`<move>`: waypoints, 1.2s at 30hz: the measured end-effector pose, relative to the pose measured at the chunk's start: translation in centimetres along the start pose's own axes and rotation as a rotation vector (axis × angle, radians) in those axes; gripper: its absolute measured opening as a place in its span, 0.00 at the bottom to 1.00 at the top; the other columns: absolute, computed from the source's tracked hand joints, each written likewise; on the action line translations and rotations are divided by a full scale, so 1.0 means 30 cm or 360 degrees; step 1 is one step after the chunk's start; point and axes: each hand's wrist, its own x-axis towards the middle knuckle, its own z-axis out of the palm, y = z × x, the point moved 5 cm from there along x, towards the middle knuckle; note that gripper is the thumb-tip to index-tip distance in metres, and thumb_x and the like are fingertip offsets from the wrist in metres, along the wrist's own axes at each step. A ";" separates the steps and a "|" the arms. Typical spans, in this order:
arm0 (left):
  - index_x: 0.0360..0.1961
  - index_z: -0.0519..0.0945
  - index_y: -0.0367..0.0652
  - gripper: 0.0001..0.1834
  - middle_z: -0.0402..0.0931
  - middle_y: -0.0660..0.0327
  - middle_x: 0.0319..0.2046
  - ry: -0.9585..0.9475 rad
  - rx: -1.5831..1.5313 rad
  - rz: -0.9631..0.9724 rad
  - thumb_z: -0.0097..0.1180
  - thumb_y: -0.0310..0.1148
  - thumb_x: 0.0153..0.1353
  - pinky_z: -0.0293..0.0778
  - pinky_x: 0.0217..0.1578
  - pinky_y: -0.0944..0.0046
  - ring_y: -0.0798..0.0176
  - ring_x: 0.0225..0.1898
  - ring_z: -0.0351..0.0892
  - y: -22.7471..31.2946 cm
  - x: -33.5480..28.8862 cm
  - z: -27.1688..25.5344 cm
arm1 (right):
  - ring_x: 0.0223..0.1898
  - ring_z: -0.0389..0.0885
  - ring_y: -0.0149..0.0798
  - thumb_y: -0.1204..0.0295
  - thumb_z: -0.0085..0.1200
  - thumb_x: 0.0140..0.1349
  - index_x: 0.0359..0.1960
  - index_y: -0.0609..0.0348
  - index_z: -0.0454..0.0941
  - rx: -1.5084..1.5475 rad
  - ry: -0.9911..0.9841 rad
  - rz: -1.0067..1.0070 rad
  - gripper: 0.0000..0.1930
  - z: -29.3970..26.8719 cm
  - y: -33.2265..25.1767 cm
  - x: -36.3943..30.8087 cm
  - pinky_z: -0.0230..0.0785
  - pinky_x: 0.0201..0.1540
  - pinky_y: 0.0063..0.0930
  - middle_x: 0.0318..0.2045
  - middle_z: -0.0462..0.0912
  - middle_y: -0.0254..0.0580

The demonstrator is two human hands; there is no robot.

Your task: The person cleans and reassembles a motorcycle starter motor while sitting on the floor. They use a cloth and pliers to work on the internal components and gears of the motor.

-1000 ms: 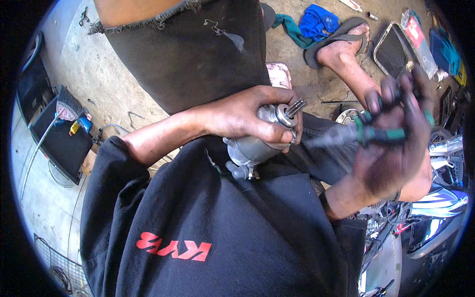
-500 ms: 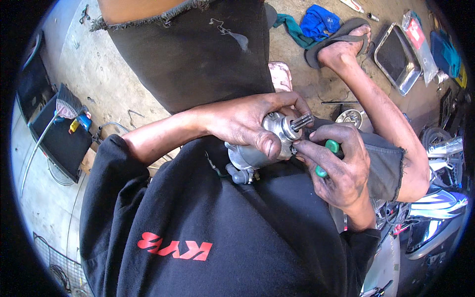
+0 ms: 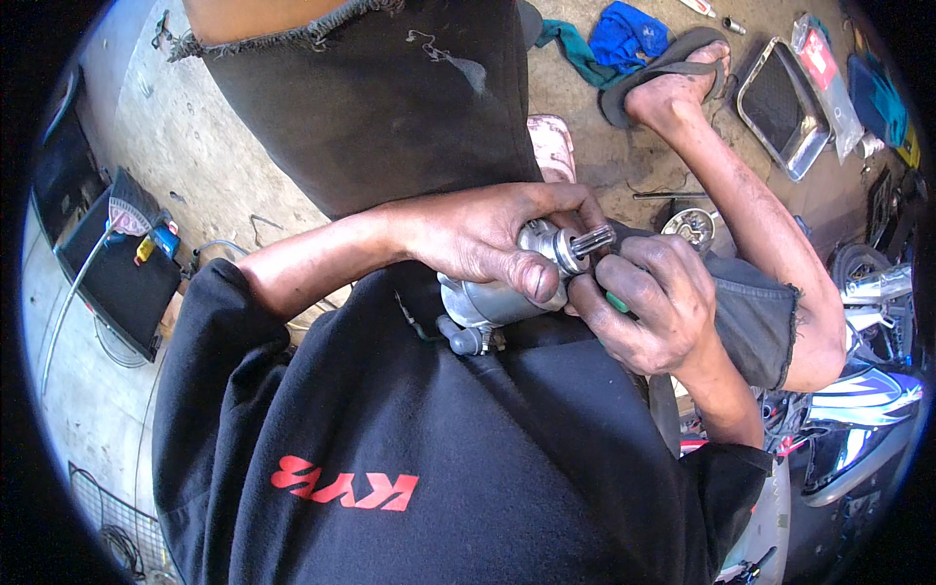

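Note:
A silver starter motor point(image 3: 492, 304) rests against my lap and black shirt, its splined metal shaft point(image 3: 593, 240) pointing to the upper right. My left hand point(image 3: 487, 244) is wrapped over the motor from above, with the thumb along the near side and the fingers curled round the far side near the shaft. Close beside the shaft end, my right hand point(image 3: 648, 307) is closed round a green-handled tool point(image 3: 616, 303). Only a small piece of green shows between the fingers; the tool's tip is hidden. The right fingertips are at the motor's end face.
On the floor at the far right lie a metal-rimmed tray point(image 3: 807, 161), a clear plastic package point(image 3: 840, 117) and a blue cloth point(image 3: 626, 39). A round metal part point(image 3: 690, 224) sits beyond my right hand. Motorcycle bodywork point(image 3: 863, 398) stands at right, a black tray-like stand point(image 3: 112, 283) at left.
My right hand has shifted slightly up and left and turned, so its knuckles now cover most of the green handle. The left hand and starter motor have stayed nearly still.

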 end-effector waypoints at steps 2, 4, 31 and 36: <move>0.58 0.66 0.34 0.67 0.73 0.59 0.49 -0.0014 -0.0019 -0.0026 0.65 0.82 0.30 0.67 0.56 0.64 0.66 0.54 0.73 -0.003 -0.003 0.005 | 0.41 0.77 0.37 0.64 0.61 0.44 0.35 0.48 0.82 0.0063 -0.0035 0.0020 0.14 0.006 0.000 -0.003 0.73 0.38 0.31 0.38 0.77 0.30; 0.58 0.66 0.34 0.67 0.73 0.59 0.49 -0.0046 -0.0053 -0.0052 0.64 0.83 0.30 0.68 0.56 0.64 0.66 0.53 0.73 -0.004 -0.008 0.015 | 0.41 0.77 0.37 0.63 0.61 0.44 0.36 0.47 0.82 0.0060 -0.0140 -0.0023 0.14 0.008 0.001 -0.008 0.73 0.39 0.32 0.38 0.77 0.30; 0.55 0.72 0.37 0.37 0.76 0.56 0.48 0.0177 0.0699 0.0116 0.79 0.39 0.48 0.72 0.55 0.59 0.61 0.52 0.75 0.020 -0.115 0.058 | 0.44 0.79 0.41 0.66 0.58 0.46 0.41 0.53 0.82 0.0102 -0.0079 -0.0064 0.17 0.025 -0.028 -0.055 0.75 0.45 0.37 0.41 0.78 0.35; 0.59 0.72 0.38 0.41 0.79 0.53 0.51 0.0207 0.0735 0.0011 0.79 0.42 0.47 0.74 0.56 0.57 0.57 0.54 0.78 0.031 -0.118 0.060 | 0.43 0.79 0.42 0.65 0.61 0.46 0.38 0.53 0.81 0.0120 -0.0114 0.0033 0.15 0.036 -0.037 -0.047 0.75 0.44 0.38 0.39 0.78 0.35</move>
